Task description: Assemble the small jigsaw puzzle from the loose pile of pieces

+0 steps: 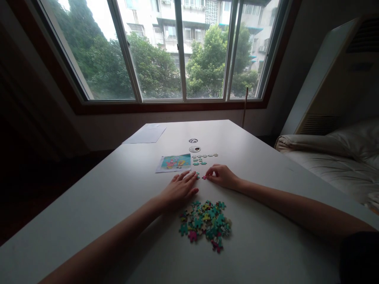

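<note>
A heap of colourful jigsaw pieces (205, 225) lies on the white table (118, 205) close to me. My left hand (179, 188) rests flat with fingers stretched out, its fingertips by a small loose piece (197, 175). My right hand (222, 175) pinches a small pink piece (204, 177) against the table just right of it. Beyond the hands sit the printed reference picture (174, 162) and a short row of joined and loose pieces (203, 158).
Two small round lids or discs (194, 149) lie further back, and a white sheet of paper (145, 134) sits at the table's far left corner. A large window fills the back wall. A sofa with a cushion (334, 154) stands to the right.
</note>
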Action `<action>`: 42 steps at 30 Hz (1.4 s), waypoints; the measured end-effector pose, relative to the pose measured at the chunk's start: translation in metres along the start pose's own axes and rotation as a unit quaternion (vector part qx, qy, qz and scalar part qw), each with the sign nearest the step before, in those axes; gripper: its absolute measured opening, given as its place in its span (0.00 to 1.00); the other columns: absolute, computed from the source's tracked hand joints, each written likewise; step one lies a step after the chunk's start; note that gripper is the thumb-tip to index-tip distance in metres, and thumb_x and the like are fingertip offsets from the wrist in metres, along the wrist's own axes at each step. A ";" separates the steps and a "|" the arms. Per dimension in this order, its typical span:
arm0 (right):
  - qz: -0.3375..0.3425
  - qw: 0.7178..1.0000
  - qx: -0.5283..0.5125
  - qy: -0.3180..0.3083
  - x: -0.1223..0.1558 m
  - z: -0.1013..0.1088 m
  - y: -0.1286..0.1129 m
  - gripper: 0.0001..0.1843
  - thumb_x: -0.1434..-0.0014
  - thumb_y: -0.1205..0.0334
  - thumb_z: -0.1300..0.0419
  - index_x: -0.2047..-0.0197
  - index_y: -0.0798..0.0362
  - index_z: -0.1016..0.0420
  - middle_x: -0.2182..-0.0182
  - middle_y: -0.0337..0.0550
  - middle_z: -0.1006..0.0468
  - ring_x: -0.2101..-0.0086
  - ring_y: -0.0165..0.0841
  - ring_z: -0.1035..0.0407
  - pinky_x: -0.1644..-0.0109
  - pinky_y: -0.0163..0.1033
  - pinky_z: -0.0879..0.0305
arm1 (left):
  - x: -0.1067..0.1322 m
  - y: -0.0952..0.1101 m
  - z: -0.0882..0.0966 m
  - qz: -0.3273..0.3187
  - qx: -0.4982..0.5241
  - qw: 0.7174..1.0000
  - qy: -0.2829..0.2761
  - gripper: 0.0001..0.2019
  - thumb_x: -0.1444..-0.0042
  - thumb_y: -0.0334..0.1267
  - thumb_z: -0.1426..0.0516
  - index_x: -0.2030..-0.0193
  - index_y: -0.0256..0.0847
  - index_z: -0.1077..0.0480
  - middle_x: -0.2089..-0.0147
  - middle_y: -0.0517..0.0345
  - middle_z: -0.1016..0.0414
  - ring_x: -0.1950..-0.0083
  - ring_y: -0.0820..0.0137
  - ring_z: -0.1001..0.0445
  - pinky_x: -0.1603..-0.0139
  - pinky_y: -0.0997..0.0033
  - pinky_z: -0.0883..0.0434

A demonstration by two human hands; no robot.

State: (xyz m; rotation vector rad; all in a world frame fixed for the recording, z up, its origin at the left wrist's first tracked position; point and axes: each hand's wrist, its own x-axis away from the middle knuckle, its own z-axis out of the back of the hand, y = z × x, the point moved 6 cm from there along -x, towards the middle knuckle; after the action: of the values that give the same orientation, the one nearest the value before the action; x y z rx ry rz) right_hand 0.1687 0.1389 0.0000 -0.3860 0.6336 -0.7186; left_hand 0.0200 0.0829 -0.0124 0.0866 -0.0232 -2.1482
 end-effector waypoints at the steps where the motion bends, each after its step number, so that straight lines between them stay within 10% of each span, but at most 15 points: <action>1: 0.000 1.000 0.001 0.001 -0.001 0.000 -0.001 0.06 0.49 0.63 0.42 0.70 0.54 0.24 0.74 0.40 0.29 0.77 0.24 0.40 0.70 0.31 0.42 | 0.000 0.000 0.000 0.003 0.002 1.000 -0.002 0.28 0.39 0.52 0.64 0.37 0.40 0.54 0.35 0.55 0.54 0.36 0.58 0.57 0.41 0.54 0.52; 15: 0.020 0.999 -0.043 -0.001 0.002 0.007 -0.010 0.08 0.46 0.62 0.44 0.66 0.55 0.26 0.71 0.42 0.28 0.75 0.25 0.38 0.70 0.31 0.40 | 0.002 0.000 0.004 0.000 0.018 1.000 0.025 0.27 0.39 0.50 0.61 0.37 0.40 0.56 0.34 0.52 0.57 0.36 0.59 0.56 0.41 0.54 0.50; 27: 0.102 0.948 -0.082 -0.290 0.051 0.013 -0.048 0.15 0.48 0.58 0.41 0.57 0.53 0.28 0.69 0.40 0.31 0.74 0.22 0.39 0.70 0.27 0.39 | 0.015 0.026 0.027 -0.063 0.172 0.973 0.140 0.10 0.42 0.37 0.52 0.56 0.42 0.33 0.52 0.51 0.34 0.51 0.64 0.37 0.51 0.61 0.37; 42: -0.014 0.971 -0.170 -0.166 0.054 0.020 -0.043 0.14 0.49 0.56 0.41 0.62 0.57 0.27 0.74 0.41 0.26 0.74 0.25 0.37 0.71 0.31 0.42 | 0.021 0.052 0.034 -0.034 0.305 0.942 0.137 0.07 0.45 0.35 0.48 0.66 0.39 0.28 0.68 0.56 0.29 0.64 0.71 0.33 0.65 0.74 0.36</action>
State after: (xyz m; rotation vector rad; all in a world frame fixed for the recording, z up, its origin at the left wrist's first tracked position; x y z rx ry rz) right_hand 0.1924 0.0730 0.0164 -0.8156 0.4312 -0.5535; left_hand 0.0495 0.0359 0.0231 0.7547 -0.5310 -2.1072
